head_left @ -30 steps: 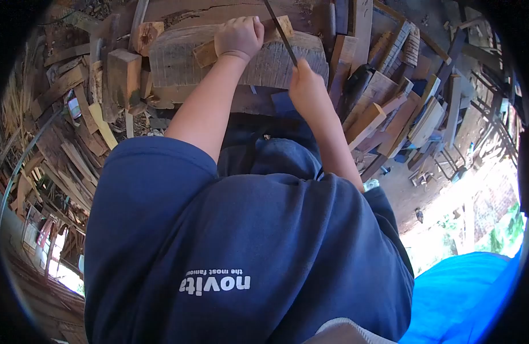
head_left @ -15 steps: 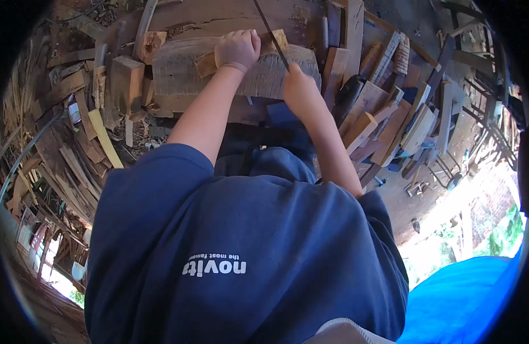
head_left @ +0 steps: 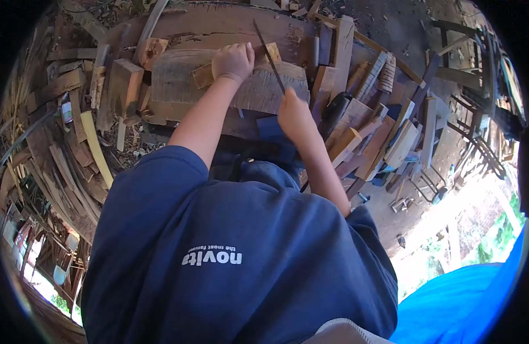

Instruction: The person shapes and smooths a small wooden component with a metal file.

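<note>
My left hand [head_left: 232, 61] is closed over a short wood block [head_left: 204, 75], pressing it down on a thick, weathered plank [head_left: 178, 86]. The block lies at a slant, and its lighter right end [head_left: 271, 53] shows past my fingers. My right hand [head_left: 297, 116] is wrapped round the near end of a saw [head_left: 268, 57], seen nearly edge-on as a long, thin dark blade. The blade crosses the block just right of my left hand and points away from me. The saw's handle is hidden in my fist, and its teeth cannot be made out.
Stacked wood offcuts [head_left: 367, 126] crowd the right side, with a dark rounded object [head_left: 335, 109] among them. At the left stand an upright block [head_left: 127, 80], a yellowish strip [head_left: 96, 149] and long scrap strips [head_left: 69, 178]. Metal frames [head_left: 476, 126] stand far right.
My right hand has drawn the saw back toward me, so its far tip now shows. My left hand stays on the block. The whole view has shifted slightly.
</note>
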Demonstrator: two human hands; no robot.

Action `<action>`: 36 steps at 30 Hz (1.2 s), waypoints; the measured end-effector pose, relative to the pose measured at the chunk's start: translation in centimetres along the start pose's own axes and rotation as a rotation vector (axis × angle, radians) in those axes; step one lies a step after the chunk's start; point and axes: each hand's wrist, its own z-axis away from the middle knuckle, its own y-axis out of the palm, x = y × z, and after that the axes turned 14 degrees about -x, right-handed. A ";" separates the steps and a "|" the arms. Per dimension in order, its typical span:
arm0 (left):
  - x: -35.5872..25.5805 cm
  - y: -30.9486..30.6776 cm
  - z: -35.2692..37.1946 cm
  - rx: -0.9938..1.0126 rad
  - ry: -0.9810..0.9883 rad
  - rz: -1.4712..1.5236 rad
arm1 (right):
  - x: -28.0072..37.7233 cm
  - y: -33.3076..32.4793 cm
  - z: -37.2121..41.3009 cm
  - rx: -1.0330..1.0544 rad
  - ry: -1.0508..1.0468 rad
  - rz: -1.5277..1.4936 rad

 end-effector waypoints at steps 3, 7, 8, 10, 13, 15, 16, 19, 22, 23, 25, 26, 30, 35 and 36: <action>-0.2 -0.2 -0.2 -0.018 0.004 0.033 | -0.8 -3.1 4.3 0.028 0.034 -0.020; -0.4 -0.5 -0.9 0.023 -0.056 0.009 | 0.5 -3.9 4.5 0.026 0.095 -0.012; -0.5 -0.7 -1.3 0.022 -0.054 0.011 | 0.9 -3.4 3.5 0.009 0.068 -0.004; -0.9 -1.1 -1.8 0.094 -0.200 -0.044 | 0.4 -2.1 0.8 0.011 0.042 0.010; -0.2 -0.6 -1.2 -0.001 0.202 0.071 | 0.8 -2.2 -0.2 0.039 0.019 0.056; -0.1 -0.3 -0.9 -0.014 0.215 0.084 | 0.9 -2.3 0.3 0.076 0.034 0.084; -0.1 -0.3 -0.8 -0.040 0.219 0.100 | 0.7 -2.5 0.8 0.086 0.049 0.066; -0.2 -0.7 -0.7 -0.036 0.289 0.116 | 1.5 -2.9 2.1 0.097 0.100 0.043; -0.2 -1.0 -0.9 0.040 0.282 0.115 | 1.2 -0.9 2.0 0.088 0.166 -0.025; -0.1 -0.9 -1.0 0.050 0.282 0.112 | 0.8 0.3 2.0 0.072 0.188 -0.087; 0.0 -0.5 -0.8 0.022 0.305 0.130 | 0.5 2.9 0.8 0.021 0.165 -0.152; 0.1 -0.5 -0.7 0.033 0.302 0.130 | 0.5 4.1 0.0 -0.037 0.138 -0.212; 0.2 -0.4 -0.8 0.033 0.322 0.109 | 3.0 4.8 -3.9 -0.062 0.142 -0.096; 0.0 -0.4 -0.8 -0.053 0.334 0.151 | 3.2 2.5 -4.6 0.043 0.106 0.070; 0.1 -0.5 -0.7 -0.008 0.359 0.158 | 2.6 1.6 -4.9 0.036 0.108 0.072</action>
